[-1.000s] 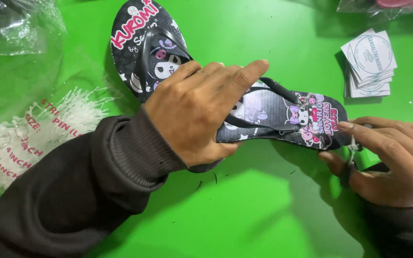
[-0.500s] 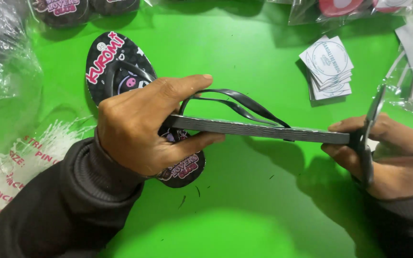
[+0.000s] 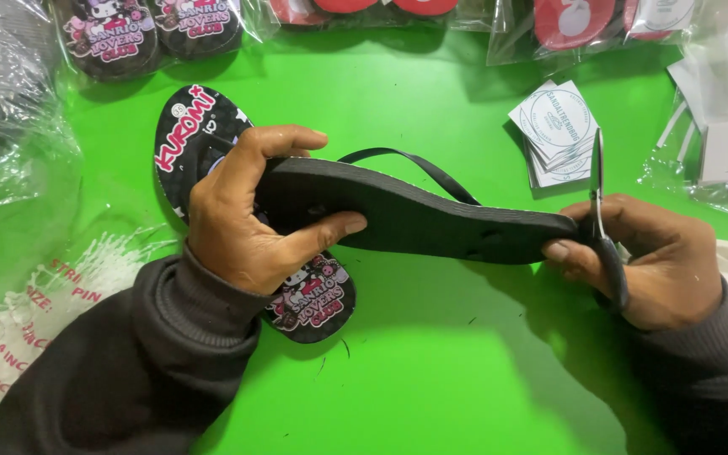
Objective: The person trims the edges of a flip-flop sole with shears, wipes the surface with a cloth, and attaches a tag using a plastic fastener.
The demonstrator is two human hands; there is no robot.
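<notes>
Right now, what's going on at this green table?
A person holds a black flip-flop over the green table, turned so its plain sole faces the camera. The left hand grips one end; the right hand steadies the other end and holds scissors, blade pointing up. A second flip-flop, printed side up, lies on the table under the left hand. A stack of round-printed cards and bagged flip-flops sit along the far edge.

Footwear packing workstation: a green table (image 3: 431,379) holds bagged sandals (image 3: 153,34) along the far edge, a label stack (image 3: 554,126), and clear plastic bags (image 3: 10,143) at left.
</notes>
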